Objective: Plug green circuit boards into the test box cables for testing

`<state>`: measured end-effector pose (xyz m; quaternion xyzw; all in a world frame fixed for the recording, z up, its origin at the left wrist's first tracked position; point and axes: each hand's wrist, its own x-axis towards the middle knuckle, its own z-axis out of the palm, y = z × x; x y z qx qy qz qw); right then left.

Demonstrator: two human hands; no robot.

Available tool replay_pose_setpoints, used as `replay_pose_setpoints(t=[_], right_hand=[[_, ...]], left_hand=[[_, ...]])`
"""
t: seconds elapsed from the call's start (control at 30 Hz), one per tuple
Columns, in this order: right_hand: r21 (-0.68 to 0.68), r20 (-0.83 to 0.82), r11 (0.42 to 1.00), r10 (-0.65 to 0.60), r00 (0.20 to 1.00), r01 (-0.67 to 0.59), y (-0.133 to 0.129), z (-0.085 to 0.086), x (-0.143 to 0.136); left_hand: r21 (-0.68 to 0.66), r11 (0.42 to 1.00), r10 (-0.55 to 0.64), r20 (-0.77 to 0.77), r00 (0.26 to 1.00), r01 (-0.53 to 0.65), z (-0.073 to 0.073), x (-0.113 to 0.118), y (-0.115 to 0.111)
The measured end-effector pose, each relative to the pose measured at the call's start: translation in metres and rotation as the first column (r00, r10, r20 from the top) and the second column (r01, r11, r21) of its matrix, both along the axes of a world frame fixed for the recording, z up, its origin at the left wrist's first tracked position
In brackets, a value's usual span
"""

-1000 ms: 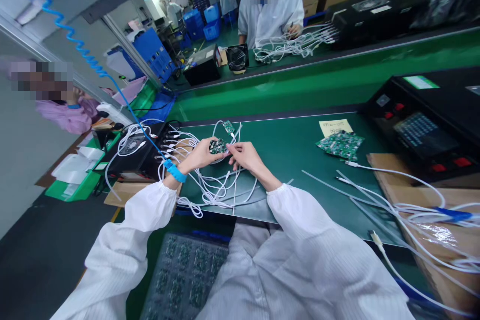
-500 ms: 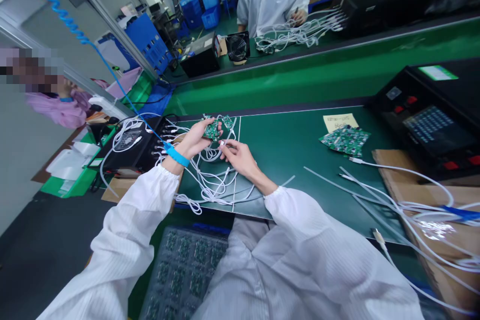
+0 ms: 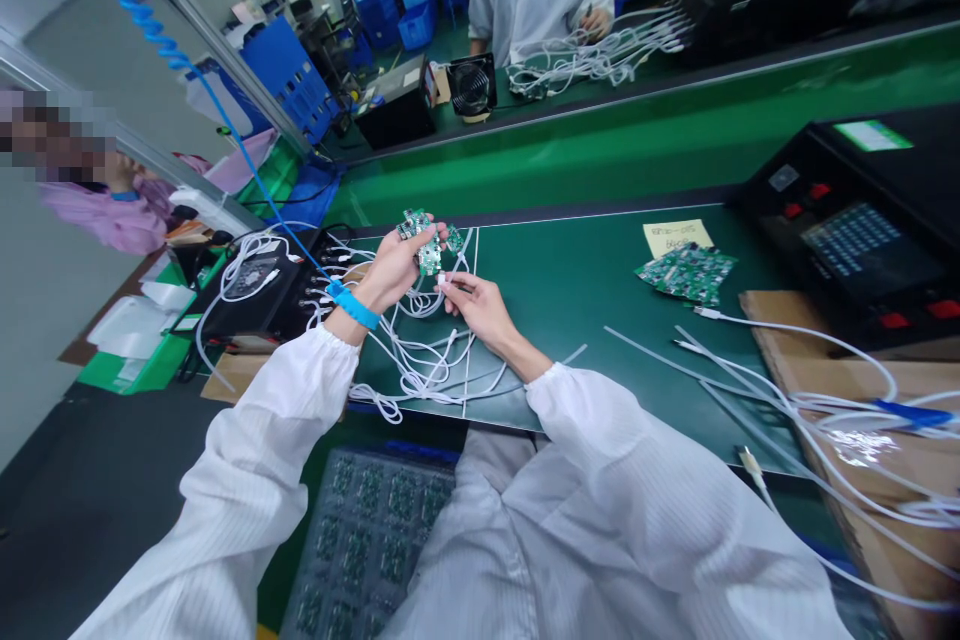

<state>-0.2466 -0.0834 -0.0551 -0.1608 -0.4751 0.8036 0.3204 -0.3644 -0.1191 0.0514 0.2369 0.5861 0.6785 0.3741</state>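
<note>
Green circuit boards (image 3: 428, 248) lie in my left hand (image 3: 392, 270), whose thumb rests over them; a blue strap circles that wrist. My right hand (image 3: 484, 310) pinches the white plug of a cable (image 3: 441, 281) just below the boards' lower edge. Whether the plug touches a board I cannot tell. Another small circuit board (image 3: 454, 239) sits just behind my left fingers. Tangled white cables (image 3: 416, 375) spread over the green bench under both hands.
At left a black box (image 3: 259, 295) has cables plugged in. A board stack (image 3: 688, 272) lies by a yellow note (image 3: 676, 238). A black device with a screen (image 3: 862, 245) and loose cables (image 3: 817, 420) are at right. A tray of boards (image 3: 360, 530) is beside my lap. Co-workers sit beyond.
My left hand has turned the boards so more of their faces show. The plug in my right hand now stands more upright, close under the boards' edge.
</note>
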Motion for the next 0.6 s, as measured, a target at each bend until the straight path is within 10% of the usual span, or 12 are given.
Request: replay_pose_setpoints(t=[0.6], right_hand=[[0.018,-0.044,0.999,0.047,0.998,-0.047,-0.0018,0.0046,0.0019]], left_hand=[[0.095,0.995,-0.009,-0.015,1.000,0.010,0.0017,0.0046,-0.0006]])
